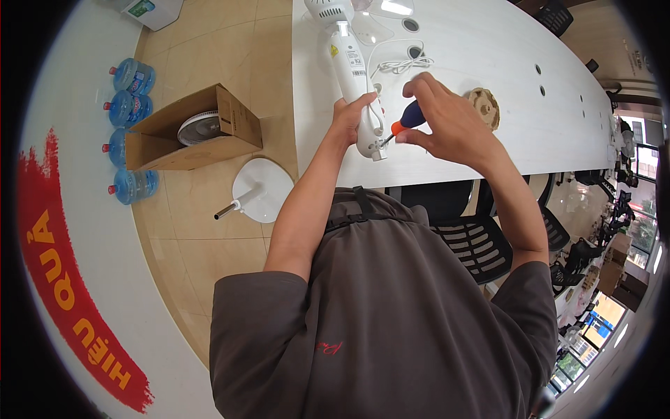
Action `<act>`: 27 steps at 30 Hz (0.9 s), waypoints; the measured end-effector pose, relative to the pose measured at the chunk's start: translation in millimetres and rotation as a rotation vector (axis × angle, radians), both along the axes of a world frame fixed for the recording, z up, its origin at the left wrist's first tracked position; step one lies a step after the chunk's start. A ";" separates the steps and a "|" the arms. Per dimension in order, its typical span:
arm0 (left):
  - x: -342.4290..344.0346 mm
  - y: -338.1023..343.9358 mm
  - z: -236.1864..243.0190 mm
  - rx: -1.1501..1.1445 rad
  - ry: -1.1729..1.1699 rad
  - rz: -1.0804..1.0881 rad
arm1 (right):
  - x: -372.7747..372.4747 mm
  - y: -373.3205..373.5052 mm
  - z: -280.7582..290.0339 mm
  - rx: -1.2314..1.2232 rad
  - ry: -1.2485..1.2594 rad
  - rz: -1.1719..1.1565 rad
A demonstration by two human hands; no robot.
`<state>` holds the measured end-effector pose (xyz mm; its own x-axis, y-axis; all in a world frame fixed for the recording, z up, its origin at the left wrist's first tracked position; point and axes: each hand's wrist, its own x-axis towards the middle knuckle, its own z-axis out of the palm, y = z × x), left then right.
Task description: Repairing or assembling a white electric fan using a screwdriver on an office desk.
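Observation:
A white electric fan body (347, 70) lies on the white table with its motor housing (330, 11) at the far end. My left hand (349, 120) is closed around the body's near part, holding it against the tabletop. In my right hand (452, 120) is a screwdriver (412, 117) with a dark blue and orange handle, gripped between thumb and fingers. Its shaft points down and left, and its tip is at the near end of the fan body, by a short stub; whether it sits in a screw cannot be made out. A white power cord (399, 66) lies coiled beside the body.
Right of my right hand lies a beige moulded piece (484, 108). Left of the table, a round white fan base (272, 183) with a metal tube and an open cardboard box (241, 129) stand on the floor. Large blue water bottles (136, 185) line the wall. A black chair (474, 244) stands at the table's near edge.

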<state>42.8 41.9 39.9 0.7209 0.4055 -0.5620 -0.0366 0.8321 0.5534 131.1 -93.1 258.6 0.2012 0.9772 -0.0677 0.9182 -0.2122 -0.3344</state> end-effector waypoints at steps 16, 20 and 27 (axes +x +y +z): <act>-1.3 0.9 -1.4 0.012 0.006 -0.032 | -1.7 -0.7 0.0 -0.033 -0.013 0.008; -0.6 0.3 1.8 0.013 -0.009 -0.026 | 1.5 -4.4 2.8 0.079 0.274 0.083; 0.1 0.1 0.6 0.003 0.053 -0.020 | -3.5 3.9 11.2 -0.229 0.001 0.045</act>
